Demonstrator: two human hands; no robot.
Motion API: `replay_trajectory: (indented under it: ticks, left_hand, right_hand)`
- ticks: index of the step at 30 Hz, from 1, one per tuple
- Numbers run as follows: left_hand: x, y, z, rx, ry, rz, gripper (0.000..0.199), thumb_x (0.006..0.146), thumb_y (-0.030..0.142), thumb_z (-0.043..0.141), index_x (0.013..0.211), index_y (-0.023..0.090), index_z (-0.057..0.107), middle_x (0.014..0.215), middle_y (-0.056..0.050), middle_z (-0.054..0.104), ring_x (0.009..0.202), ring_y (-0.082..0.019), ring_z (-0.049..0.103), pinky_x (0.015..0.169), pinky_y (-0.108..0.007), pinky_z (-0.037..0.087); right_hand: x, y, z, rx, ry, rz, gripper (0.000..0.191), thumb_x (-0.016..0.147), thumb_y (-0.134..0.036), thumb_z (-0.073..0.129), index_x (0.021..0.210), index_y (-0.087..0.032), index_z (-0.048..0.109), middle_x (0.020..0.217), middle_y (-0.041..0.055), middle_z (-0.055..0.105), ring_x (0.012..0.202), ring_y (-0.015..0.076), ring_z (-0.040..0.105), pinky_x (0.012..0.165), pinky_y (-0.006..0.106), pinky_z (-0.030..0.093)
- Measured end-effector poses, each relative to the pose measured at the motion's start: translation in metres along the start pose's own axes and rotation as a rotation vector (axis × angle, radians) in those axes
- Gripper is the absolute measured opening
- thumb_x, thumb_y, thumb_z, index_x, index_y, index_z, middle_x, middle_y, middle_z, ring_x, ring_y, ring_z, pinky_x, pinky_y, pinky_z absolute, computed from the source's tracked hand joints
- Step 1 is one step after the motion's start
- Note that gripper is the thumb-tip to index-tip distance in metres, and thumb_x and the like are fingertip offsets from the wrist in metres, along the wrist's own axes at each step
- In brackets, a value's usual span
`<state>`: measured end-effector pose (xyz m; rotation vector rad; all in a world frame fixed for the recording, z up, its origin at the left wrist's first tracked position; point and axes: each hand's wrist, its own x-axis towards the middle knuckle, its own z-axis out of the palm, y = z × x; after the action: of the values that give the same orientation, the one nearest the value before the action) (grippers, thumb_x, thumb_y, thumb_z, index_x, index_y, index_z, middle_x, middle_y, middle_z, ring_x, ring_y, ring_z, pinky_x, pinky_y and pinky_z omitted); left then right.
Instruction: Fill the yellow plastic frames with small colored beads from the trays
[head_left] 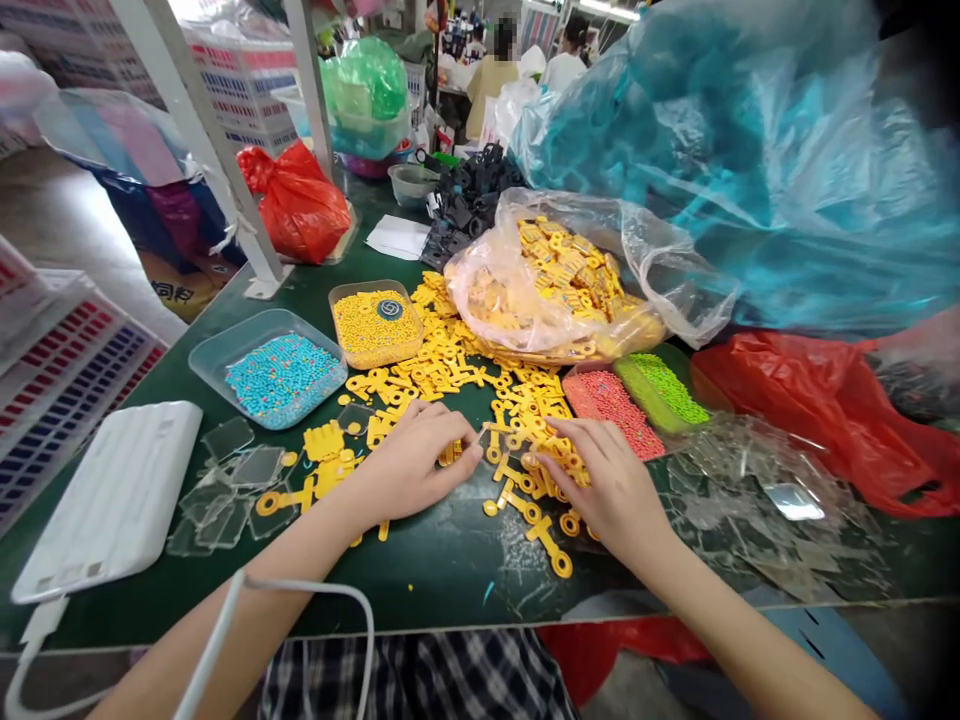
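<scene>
My left hand (424, 458) is over the middle of the green table, thumb and index finger pinched at the edge of a small clear plastic piece (510, 430). My right hand (600, 470) is at the other side of that piece, its thumb and fingertips curled close to it above the loose yellow parts (517, 490). Whether the right fingertips touch the piece is hard to tell. More yellow parts (442, 350) spread out beyond both hands. Left of my left hand lie flat yellow pieces (328, 450).
Trays of blue beads (281, 378), yellow beads (375, 325), red beads (611, 405) and green beads (660, 388) surround the pile. A bag of yellow parts (570, 275) stands behind. Clear pieces (232, 485) and a power bank (112, 495) lie left; clear scraps (780, 510) lie right.
</scene>
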<state>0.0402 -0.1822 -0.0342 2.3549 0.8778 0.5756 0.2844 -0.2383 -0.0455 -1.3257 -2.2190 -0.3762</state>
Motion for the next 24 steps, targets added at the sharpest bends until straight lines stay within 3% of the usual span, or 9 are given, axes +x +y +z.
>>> replay_trajectory:
  ticks: [3,7,12,16,20,24]
  left_hand:
    - [0.0,-0.001,-0.001,0.015,0.007,0.067,0.03,0.101,0.029,0.036,0.08,0.019,0.054,0.087,-0.002,0.064,0.086,-0.019,0.053,0.088,-0.038,0.035]
    - [0.0,0.0,-0.004,0.052,-0.026,0.107,0.034,0.103,0.03,0.032,0.081,0.019,0.055,0.091,-0.004,0.063,0.088,-0.02,0.051,0.087,-0.037,0.036]
    - [0.0,-0.006,-0.005,0.183,-0.011,0.192,0.036,0.104,0.028,0.03,0.088,0.018,0.06,0.098,-0.006,0.065,0.092,-0.021,0.053,0.085,-0.036,0.038]
    - [0.0,-0.014,-0.007,0.293,0.117,0.195,0.035,0.104,0.039,0.036,0.102,0.017,0.064,0.102,-0.007,0.069,0.095,-0.022,0.056,0.086,-0.036,0.038]
    - [0.001,-0.017,-0.008,0.353,0.166,0.275,0.039,0.099,0.049,0.049,0.114,0.016,0.064,0.099,-0.006,0.072,0.093,-0.02,0.058,0.089,-0.035,0.038]
    - [0.001,-0.016,-0.008,0.38,0.178,0.292,0.034,0.099,0.045,0.051,0.113,0.017,0.066,0.096,-0.005,0.074,0.09,-0.019,0.059,0.091,-0.035,0.038]
  right_hand:
    - [-0.003,0.004,-0.007,0.013,-0.066,-0.008,0.034,0.099,-0.034,0.049,0.128,-0.017,0.054,0.104,0.0136,0.068,0.093,0.0267,0.063,0.078,0.041,0.052]
    - [0.008,-0.013,-0.014,0.373,-0.219,0.052,0.039,0.098,-0.04,0.051,0.133,-0.021,0.05,0.114,0.0113,0.068,0.103,0.0241,0.064,0.085,0.039,0.053]
    - [0.031,-0.031,0.009,0.933,-0.355,0.361,0.034,0.093,-0.035,0.056,0.125,-0.022,0.059,0.085,0.0021,0.071,0.068,0.0141,0.061,0.061,0.028,0.05]
    - [0.041,-0.029,0.031,1.098,-0.345,0.547,0.029,0.085,-0.039,0.064,0.107,-0.021,0.069,0.069,-0.0005,0.066,0.055,0.0116,0.052,0.049,0.025,0.04]
    - [0.042,-0.024,0.04,1.239,-0.336,0.667,0.033,0.084,-0.046,0.065,0.105,-0.021,0.071,0.075,0.0031,0.072,0.067,0.0154,0.065,0.06,0.029,0.051]
    - [0.039,-0.023,0.042,1.3,-0.336,0.637,0.031,0.089,-0.043,0.059,0.11,-0.022,0.07,0.083,0.0043,0.075,0.078,0.0169,0.07,0.071,0.033,0.056]
